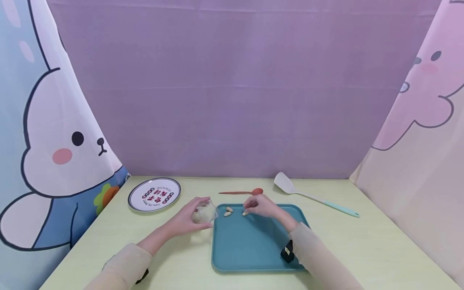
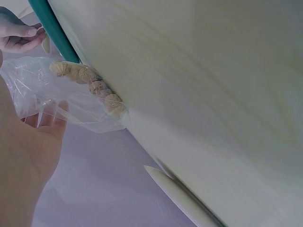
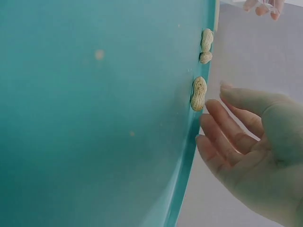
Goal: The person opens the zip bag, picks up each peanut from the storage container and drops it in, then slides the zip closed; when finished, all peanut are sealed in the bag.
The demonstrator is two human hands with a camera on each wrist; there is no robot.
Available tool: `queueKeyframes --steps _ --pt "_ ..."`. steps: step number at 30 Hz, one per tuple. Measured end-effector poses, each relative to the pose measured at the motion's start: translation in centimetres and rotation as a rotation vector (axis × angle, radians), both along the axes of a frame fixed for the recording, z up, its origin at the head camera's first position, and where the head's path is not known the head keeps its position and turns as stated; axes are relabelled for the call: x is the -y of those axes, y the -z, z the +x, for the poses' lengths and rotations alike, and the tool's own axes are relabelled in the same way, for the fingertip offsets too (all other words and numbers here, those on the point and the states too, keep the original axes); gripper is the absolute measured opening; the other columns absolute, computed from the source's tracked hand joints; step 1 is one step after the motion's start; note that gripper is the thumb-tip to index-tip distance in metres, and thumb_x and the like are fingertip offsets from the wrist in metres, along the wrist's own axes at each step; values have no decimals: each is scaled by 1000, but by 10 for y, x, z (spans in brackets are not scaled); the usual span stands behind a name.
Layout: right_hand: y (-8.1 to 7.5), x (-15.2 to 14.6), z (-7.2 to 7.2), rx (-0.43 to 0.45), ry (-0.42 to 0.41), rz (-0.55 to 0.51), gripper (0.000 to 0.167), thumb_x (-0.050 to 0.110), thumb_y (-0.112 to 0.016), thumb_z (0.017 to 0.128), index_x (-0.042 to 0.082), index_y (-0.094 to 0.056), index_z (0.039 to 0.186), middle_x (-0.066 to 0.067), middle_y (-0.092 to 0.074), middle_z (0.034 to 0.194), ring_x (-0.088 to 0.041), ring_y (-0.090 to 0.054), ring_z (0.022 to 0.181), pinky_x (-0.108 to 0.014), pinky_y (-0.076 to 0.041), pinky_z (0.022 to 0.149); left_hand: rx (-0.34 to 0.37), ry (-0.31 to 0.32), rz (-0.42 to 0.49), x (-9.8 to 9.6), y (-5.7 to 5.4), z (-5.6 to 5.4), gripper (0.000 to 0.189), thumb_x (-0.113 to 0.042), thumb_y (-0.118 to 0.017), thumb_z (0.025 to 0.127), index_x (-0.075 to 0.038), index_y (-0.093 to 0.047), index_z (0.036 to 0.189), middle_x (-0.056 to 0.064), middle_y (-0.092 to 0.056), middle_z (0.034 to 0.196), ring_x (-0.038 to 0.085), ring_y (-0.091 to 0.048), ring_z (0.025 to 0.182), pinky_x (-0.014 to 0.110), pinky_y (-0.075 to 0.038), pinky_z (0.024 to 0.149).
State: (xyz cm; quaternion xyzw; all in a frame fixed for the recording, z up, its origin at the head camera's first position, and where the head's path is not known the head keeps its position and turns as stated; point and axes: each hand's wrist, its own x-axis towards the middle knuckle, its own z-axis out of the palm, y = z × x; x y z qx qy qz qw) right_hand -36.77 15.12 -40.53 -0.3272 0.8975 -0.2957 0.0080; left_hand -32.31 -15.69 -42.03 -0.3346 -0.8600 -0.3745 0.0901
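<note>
My left hand point(image 1: 186, 217) grips a clear plastic bag point(image 2: 38, 85) beside the left edge of a teal tray point(image 1: 250, 245). Several peanuts point(image 2: 97, 87) lie inside the bag, along its lower side. Over the tray's far part is my right hand point(image 1: 262, 206), its fingers loosely bent. A peanut point(image 3: 199, 93) rests on the tray just off its fingertips; in the right wrist view thumb and fingers stand apart with nothing between them. Two more peanuts point(image 1: 228, 211) lie close together near the tray's far left corner.
A white plate with red lettering point(image 1: 154, 195) sits at the back left. Behind the tray lies a red-brown spoon point(image 1: 237, 192). A spatula with a pale head and mint handle point(image 1: 311, 196) is at the back right. A purple cloth point(image 1: 239, 88) hangs behind the table.
</note>
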Motion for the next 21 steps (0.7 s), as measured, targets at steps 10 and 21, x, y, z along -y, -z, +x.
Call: queueKeyframes --steps 10,21 --pt "2 -1 0 35 20 56 12 7 -62 89 2 -70 97 -8 -70 92 -13 -62 78 -21 -50 65 1 1 1 1 0 0 84 -43 -76 75 -3 -40 139 9 -52 132 26 -51 121 43 -47 97" --pt "2 -3 2 118 57 100 13 20 -68 86 9 -72 91 2 -67 78 -4 -52 64 -20 -45 58 4 4 0 0 0 0 82 -43 -76 75 -5 -40 139 9 -53 132 26 -51 120 44 -47 98"
